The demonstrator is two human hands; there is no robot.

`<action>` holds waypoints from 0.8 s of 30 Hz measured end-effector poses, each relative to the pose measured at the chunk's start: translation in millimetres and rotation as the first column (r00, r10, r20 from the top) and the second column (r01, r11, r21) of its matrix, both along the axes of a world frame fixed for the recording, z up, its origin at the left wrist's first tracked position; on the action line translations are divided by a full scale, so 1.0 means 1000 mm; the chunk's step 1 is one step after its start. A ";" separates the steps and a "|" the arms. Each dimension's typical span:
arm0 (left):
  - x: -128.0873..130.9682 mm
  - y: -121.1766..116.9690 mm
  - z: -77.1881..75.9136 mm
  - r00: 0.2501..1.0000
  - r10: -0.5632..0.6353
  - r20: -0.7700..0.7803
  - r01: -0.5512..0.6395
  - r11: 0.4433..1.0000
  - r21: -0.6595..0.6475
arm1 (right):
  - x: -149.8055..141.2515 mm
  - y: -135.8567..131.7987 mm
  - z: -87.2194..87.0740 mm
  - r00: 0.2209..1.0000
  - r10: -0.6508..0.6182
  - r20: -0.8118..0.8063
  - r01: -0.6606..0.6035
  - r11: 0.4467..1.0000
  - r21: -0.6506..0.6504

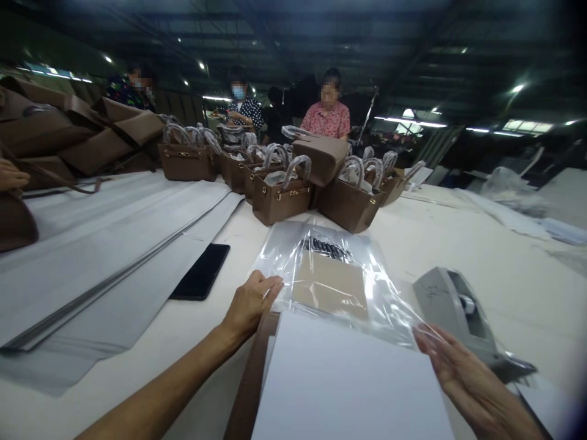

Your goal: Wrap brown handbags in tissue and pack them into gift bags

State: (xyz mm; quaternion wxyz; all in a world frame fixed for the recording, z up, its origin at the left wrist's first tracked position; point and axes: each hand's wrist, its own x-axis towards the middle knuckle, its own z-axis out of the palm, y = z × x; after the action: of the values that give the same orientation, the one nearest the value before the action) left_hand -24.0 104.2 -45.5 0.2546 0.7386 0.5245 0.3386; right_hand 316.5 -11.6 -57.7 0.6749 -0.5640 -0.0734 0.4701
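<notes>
A clear plastic bag (330,269) lies in front of me on the white table (481,244), with a tan piece and a dark zipper-like part inside. My left hand (250,302) pinches the bag's left edge. My right hand (454,360) is blurred and touches the bag's right corner, fingers stretched out. A white sheet (348,379) lies below the bag on a brown panel (250,379).
A grey tape dispenser (458,305) stands right of the bag. A black phone (202,272) and grey sheets (92,256) lie to the left. Several brown handbags (279,195) with wrapped handles stand behind. Three people sit at the far side. Another person's hand (11,177) shows at the left edge.
</notes>
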 end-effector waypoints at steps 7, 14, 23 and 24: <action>0.004 0.012 0.025 0.995 -0.057 -0.083 0.050 0.995 -0.081 | -0.032 0.006 -0.007 0.963 -0.064 0.262 0.073 0.997 -0.026; 0.005 -0.006 0.047 0.997 -0.047 0.059 0.056 0.985 -0.166 | -0.056 -0.002 0.019 0.810 0.019 0.586 0.094 0.982 -0.162; -0.003 -0.047 0.039 0.931 -0.103 0.349 0.157 0.979 -0.129 | -0.074 -0.028 0.029 0.544 -0.002 0.839 0.157 0.983 -0.099; -0.005 -0.050 0.038 0.924 -0.105 0.368 0.158 0.980 -0.118 | -0.074 -0.030 0.027 0.506 -0.037 0.861 0.147 0.988 -0.044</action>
State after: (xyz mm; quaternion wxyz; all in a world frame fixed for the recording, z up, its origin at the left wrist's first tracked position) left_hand -28.6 54.5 -8.0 0.4216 0.6771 0.4413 0.4112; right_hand 242.7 -41.4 -30.7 0.5419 -0.7621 -0.3409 0.0969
